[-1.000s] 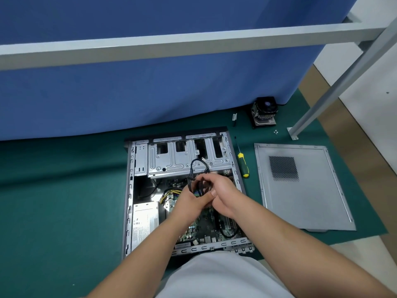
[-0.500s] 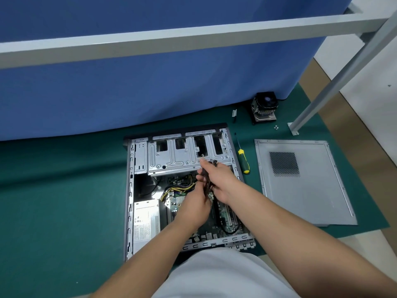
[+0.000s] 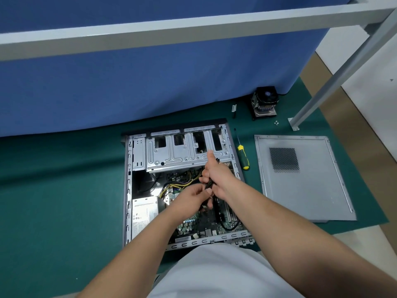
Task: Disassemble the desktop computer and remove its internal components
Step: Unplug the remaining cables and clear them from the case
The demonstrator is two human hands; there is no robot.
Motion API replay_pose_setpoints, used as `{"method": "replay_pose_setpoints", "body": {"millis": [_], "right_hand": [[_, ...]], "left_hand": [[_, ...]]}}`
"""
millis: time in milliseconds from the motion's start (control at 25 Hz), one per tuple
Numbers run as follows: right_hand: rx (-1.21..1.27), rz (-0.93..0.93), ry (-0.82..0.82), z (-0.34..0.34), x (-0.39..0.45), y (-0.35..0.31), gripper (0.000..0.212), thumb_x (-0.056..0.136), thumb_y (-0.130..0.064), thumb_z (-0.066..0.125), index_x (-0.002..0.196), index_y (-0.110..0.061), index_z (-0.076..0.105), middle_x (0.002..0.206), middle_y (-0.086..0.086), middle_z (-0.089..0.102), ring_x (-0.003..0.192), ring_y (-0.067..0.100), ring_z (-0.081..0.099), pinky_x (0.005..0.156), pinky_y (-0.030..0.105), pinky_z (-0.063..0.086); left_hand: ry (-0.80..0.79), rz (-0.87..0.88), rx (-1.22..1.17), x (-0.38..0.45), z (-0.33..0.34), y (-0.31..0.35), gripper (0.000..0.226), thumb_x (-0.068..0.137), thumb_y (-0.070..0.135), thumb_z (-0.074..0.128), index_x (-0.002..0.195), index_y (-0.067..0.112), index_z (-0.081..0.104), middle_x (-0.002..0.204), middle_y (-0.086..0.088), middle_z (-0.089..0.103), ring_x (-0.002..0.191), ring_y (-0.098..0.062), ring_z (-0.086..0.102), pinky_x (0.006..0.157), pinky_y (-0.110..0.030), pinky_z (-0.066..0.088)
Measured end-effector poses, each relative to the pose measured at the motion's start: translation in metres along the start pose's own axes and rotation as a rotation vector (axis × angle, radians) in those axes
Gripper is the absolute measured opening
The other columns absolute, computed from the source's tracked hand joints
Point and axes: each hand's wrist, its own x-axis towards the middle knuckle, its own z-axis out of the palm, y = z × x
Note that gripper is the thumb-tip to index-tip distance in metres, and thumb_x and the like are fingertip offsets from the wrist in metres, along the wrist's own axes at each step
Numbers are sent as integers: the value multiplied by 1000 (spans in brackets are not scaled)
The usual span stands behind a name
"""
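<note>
Open computer case (image 3: pixel 129 190) lying on green worktop (image 3: pixel 53 201); right hand (image 3: pixel 217 175) gripping black cable bundle (image 3: pixel 208 186), left hand (image 3: pixel 193 197) pinching it nearer; screwdriver (image 3: pixel 242 157) lying right of case

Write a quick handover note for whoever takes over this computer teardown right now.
Right hand grips the black cable bundle over the open case; left hand pinches the same bundle lower down.
Done: side panel lies off to the right, cooler fan sits by the curtain, screwdriver lies beside the case.
Left: cables, power supply, motherboard.
</note>
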Motion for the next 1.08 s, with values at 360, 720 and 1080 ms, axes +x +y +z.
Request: {"method": "replay_pose_setpoints", "body": {"millis": [360, 720, 1080], "right_hand": [[-182, -84, -243, -16, -18, -1, 71, 84, -70, 61, 119, -8, 60, 97, 8, 75, 84, 21, 72, 81, 37, 58], [-701, -395, -31, -24, -25, 8, 25, 108, -28, 46, 109, -11, 64, 106, 7, 71, 99, 24, 66, 87, 40, 51], [-644, -318, -228, -36, -25, -6, 23, 110, -27, 41, 95, -19, 56, 63, -9, 46, 43, 2, 39, 46, 22, 35]], "left_hand": [[109, -3, -275, 9, -3, -10, 32, 111, 26, 45, 87, 20, 65, 75, -4, 64, 80, -22, 60, 83, -44, 50], [126, 3, 170, 23, -9, 8, 27, 105, 40, 56, 122, 27, 72, 138, 12, 64, 122, -14, 62, 106, -34, 48], [270, -28, -965, 51, -27, 56, 43, 102, 48, 55, 111, 7, 65, 101, -8, 76, 96, -21, 73, 90, -35, 57]]}}
